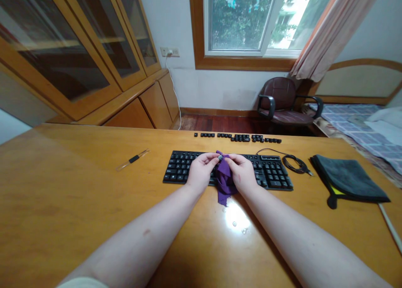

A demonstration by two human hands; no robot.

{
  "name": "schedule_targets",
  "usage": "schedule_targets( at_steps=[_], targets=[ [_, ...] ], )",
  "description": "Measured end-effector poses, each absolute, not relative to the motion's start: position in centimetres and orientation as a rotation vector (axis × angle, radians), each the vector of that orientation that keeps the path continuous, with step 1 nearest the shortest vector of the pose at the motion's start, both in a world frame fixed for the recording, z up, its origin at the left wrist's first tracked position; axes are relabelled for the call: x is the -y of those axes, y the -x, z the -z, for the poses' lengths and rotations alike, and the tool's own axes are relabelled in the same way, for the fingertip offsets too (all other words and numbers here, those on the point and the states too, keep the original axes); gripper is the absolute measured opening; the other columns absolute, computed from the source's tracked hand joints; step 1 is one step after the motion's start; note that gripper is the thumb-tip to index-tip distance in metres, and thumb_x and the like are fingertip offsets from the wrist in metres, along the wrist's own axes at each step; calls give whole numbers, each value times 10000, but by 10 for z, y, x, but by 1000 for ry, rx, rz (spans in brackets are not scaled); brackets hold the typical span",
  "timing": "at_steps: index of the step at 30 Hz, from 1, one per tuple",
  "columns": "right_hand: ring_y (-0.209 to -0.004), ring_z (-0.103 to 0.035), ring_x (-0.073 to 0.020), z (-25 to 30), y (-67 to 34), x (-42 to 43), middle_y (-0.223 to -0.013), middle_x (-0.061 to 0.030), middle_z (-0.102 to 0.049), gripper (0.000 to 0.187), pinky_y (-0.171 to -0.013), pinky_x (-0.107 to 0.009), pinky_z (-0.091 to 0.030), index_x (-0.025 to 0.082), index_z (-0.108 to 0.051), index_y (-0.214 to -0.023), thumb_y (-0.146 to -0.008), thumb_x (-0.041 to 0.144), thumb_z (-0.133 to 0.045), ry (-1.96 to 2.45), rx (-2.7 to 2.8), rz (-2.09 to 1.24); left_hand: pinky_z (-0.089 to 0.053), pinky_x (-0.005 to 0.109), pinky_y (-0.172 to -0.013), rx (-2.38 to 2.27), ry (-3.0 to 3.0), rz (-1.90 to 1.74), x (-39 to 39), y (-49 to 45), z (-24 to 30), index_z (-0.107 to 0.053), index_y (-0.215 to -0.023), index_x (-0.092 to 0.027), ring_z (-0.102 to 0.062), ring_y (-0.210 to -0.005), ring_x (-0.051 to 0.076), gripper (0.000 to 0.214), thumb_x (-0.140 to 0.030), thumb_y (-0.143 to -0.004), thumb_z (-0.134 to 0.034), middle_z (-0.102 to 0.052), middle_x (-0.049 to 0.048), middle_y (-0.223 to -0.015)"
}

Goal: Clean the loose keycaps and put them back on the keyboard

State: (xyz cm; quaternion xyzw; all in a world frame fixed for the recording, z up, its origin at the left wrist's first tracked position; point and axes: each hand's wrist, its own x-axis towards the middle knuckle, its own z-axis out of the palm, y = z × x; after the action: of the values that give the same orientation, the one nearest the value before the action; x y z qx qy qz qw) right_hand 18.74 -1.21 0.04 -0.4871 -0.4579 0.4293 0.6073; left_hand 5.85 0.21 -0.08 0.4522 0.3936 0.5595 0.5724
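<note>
A black keyboard (180,166) lies across the desk, and several of its keys in the top row look bare. Above it, my left hand (201,169) pinches a small keycap (220,157) between thumb and fingers. My right hand (241,170) is closed on a purple cloth (225,180), whose upper end touches the keycap. The cloth's lower end hangs down past the keyboard's front edge. Behind the keyboard, loose black keycaps (241,138) stand in rows near the far edge of the desk. My hands hide the middle of the keyboard.
A keycap puller (134,158) lies on the desk (78,204) to the left. The coiled USB cable (295,164) and a folded grey towel (351,177) are at the right. Small clear drops or bits (234,224) show near the front. Beyond stands an armchair (281,97).
</note>
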Motion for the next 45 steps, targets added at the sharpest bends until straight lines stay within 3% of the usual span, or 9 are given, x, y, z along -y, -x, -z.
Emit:
schedule_targets(
  at_steps=[5,14,18,23,29,36,42,45],
  targets=[
    [-822,-650,-200,1,-188,12,-853,-39,-729,189,-820,-345,-479,199,-727,-806,-686,335,-672,1119,1093,-986,-480,329,-872,-880,-1135,-1311,-2,-59,-1,-657,-912,-157,-637,-877,160,315,-175,-606,-726,-700,51,-931],
    [-908,-640,-207,4,-192,12,-950,-37,-717,269,-882,-362,-459,218,-720,-908,-766,413,-601,1044,1050,-1058,-503,336,-830,-1097,-1628,-1383,-1,-50,2,-677,-909,-185,-631,-823,162,208,-219,-704,-673,-685,42,-887],
    [-947,-631,-212,1,-191,13,-986,-31,-709,286,-900,-361,-452,234,-713,-940,-683,359,-696,1049,1158,-1097,-515,324,-798,-1199,-1937,-1408,2,-46,1,-672,-921,-198,-626,-810,155,186,-175,-740,-633,-679,32,-863],
    [-844,-651,-205,1,-191,10,-877,-32,-726,228,-844,-355,-476,217,-726,-829,-618,302,-743,1068,1129,-1137,-465,369,-941,-1188,-2225,-1462,3,-46,1,-659,-923,-216,-613,-939,168,185,-139,-764,-604,-688,20,-893],
    [-816,-653,-194,4,-193,8,-858,-37,-729,180,-811,-339,-480,214,-725,-819,-676,315,-686,1078,1134,-1155,-424,403,-1011,-1261,-2117,-1406,2,-47,3,-579,-1060,-219,-641,-858,156,360,-119,-720,-643,-678,-10,-825],
    [-693,-648,-185,4,-190,9,-765,-42,-721,253,-727,-339,-499,182,-703,-740,-552,337,-771,1101,1058,-1166,-415,405,-1011,-1233,-2164,-1332,3,-47,-1,-590,-1012,-226,-611,-983,177,273,-123,-760,-581,-672,21,-990],
    [-638,-619,-172,0,-192,8,-702,-30,-703,222,-663,-316,-486,176,-687,-705,-593,363,-732,1154,1007,-1107,-491,360,-893,-1206,-1984,-1303,1,-47,1,-599,-1011,-217,-642,-854,172,266,-167,-750,-612,-674,32,-924],
    [-621,-606,-154,2,-190,8,-685,-10,-688,219,-653,-299,-485,186,-669,-720,-614,371,-718,1111,934,-1090,-493,346,-878,-1183,-1928,-1333,0,-47,0,-615,-1019,-210,-634,-895,179,251,-206,-768,-610,-673,47,-962]
  ],
)
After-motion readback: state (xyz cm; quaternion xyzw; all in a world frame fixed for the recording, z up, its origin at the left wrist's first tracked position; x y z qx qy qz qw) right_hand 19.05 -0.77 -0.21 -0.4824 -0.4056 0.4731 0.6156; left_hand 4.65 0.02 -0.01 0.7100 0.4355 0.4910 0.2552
